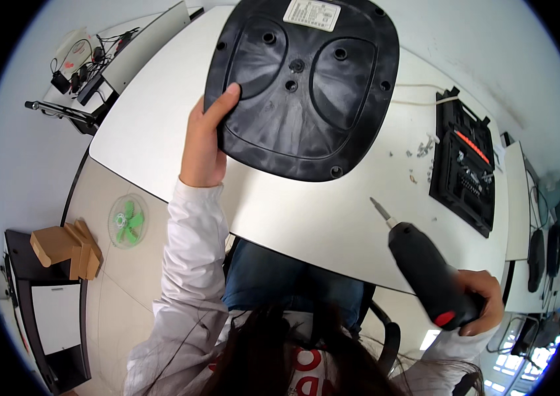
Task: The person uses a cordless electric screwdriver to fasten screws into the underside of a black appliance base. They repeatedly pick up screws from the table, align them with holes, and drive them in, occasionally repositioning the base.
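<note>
A black plastic base plate (273, 135), rounded and with several screw holes, is held up over the white table. My left hand (207, 138) grips its left edge, thumb on the face towards me. Near the plate's top a white label (311, 14) is stuck on. In my right hand (481, 300), at the table's front right, is a black cordless screwdriver (418, 264) with a red spot near its rear end. Its metal bit (380, 210) points up and left, apart from the plate.
On the right of the white table (161, 99) lies an open black tool case (465, 165), with loose screws (425, 146) beside it. A pale cord (418, 101) runs behind the plate. On the floor at left are a green fan (127, 221) and cardboard boxes (69, 249).
</note>
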